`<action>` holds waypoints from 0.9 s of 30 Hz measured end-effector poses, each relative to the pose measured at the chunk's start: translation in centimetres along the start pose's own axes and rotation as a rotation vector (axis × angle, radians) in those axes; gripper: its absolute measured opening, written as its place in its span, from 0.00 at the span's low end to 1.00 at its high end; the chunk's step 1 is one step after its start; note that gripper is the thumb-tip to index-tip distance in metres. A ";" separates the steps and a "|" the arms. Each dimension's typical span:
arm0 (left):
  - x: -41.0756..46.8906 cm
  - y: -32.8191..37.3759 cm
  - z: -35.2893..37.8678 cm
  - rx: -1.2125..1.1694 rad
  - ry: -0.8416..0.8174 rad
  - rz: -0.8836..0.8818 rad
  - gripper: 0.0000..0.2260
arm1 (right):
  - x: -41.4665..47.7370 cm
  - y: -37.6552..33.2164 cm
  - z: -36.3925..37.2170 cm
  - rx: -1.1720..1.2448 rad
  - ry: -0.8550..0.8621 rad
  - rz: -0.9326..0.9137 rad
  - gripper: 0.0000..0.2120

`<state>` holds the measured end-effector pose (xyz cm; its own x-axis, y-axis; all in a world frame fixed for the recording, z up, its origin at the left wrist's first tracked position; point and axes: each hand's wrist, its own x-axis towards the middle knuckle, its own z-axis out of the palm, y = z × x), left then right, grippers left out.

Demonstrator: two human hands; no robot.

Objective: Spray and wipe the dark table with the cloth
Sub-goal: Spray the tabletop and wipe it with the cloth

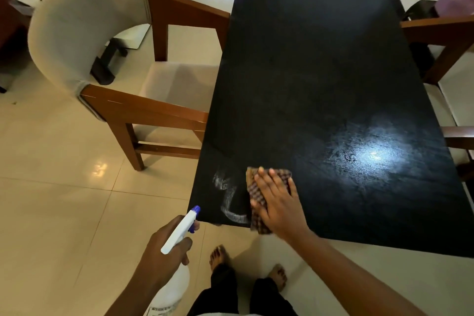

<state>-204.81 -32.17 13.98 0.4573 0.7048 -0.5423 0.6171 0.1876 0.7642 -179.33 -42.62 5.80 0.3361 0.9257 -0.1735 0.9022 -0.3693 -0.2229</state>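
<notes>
The dark table (315,79) fills the middle and right of the view. My right hand (278,202) lies flat on a checked brown cloth (256,196) at the table's near left corner. White foamy streaks (228,197) show on the surface just left of the cloth. A wet shiny patch (372,154) glints to the right. My left hand (164,251) grips a white spray bottle (179,232) with a blue nozzle, held off the table's near left edge, nozzle pointing toward the table.
A wooden chair with a beige padded back (84,31) stands close against the table's left side. Another wooden chair (446,33) is at the right side. My bare feet (220,256) stand on the cream tiled floor (64,187).
</notes>
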 end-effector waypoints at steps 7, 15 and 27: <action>-0.4 -0.5 0.1 -0.012 0.003 0.011 0.15 | 4.1 -1.6 -1.0 0.014 0.012 0.175 0.31; -0.1 -1.4 -0.1 -0.001 -0.028 0.002 0.14 | -7.9 -2.2 2.5 -0.044 -0.052 -0.095 0.34; -0.1 -1.4 -0.5 0.093 0.006 -0.052 0.06 | -1.3 3.5 -1.8 0.095 -0.131 0.147 0.43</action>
<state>-205.99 -32.14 13.15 0.4198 0.6996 -0.5782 0.6964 0.1601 0.6995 -176.17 -45.00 7.00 0.4187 0.8448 -0.3331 0.8142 -0.5117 -0.2744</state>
